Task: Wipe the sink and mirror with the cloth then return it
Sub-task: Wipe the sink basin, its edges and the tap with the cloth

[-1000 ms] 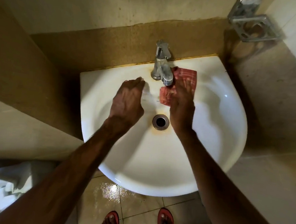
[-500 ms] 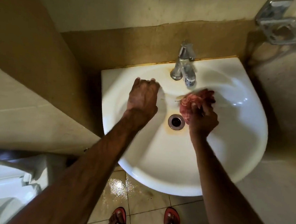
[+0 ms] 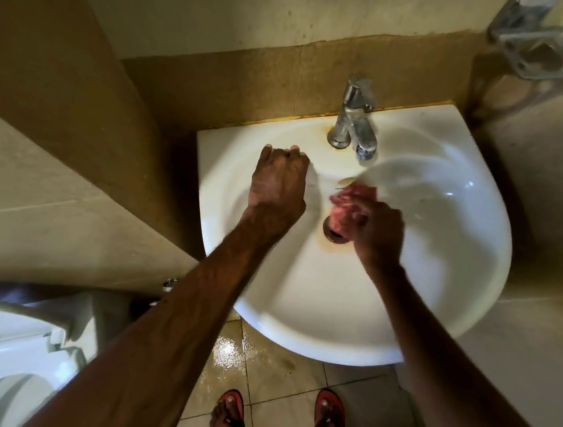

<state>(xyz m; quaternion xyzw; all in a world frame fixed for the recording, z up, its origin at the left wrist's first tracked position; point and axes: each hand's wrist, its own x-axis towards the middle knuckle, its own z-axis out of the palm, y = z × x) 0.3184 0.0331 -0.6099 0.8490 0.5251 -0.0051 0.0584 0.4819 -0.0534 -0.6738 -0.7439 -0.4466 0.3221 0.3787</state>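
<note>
Half done, you reckon? Right hand (image 3: pixel 379 233) clutches the balled cloth (image 3: pixel 346 209) over the drain (image 3: pixel 331 237).

> Less, I'd say. Left hand (image 3: pixel 277 185), knuckles bent, props on the sink (image 3: pixel 296 331) back edge. Mirror and return remain.

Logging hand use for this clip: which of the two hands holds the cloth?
The right hand grips the bunched red cloth over the drain; the left hand holds nothing and rests on the back rim of the sink.

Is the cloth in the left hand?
No, the right hand grips the red cloth by the drain, while the left hand rests bare on the sink.
</note>
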